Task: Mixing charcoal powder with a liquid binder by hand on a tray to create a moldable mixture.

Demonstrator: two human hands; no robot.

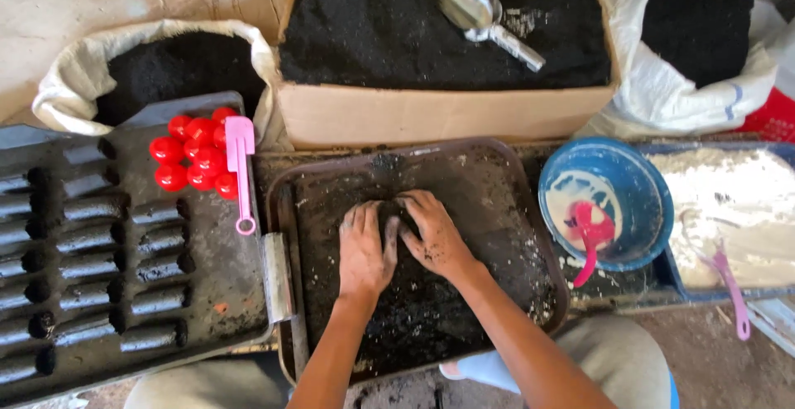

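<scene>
Both hands, left hand (pixel 364 247) and right hand (pixel 435 235), are pressed flat, fingers loosely spread, on a dark damp lump (pixel 389 210) in the metal tray (pixel 530 210); whether anything is gripped cannot be told. Crumbs may be pushed over the rim by hard pressing.

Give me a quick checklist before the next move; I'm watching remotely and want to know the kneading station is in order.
1. Both hands on the mix: ok; left hand and right hand press together on the black mix.
2. Mix inside the brown tray: ok.
3. Metal scoop within reach: ok, lying on the powder in the cardboard box.
4. Pink spoon in the blue bowl: ok.
5. Space on the grey tray of black rolls: ok, bare at its right side.
6. Mix firmness: cannot tell.
</scene>
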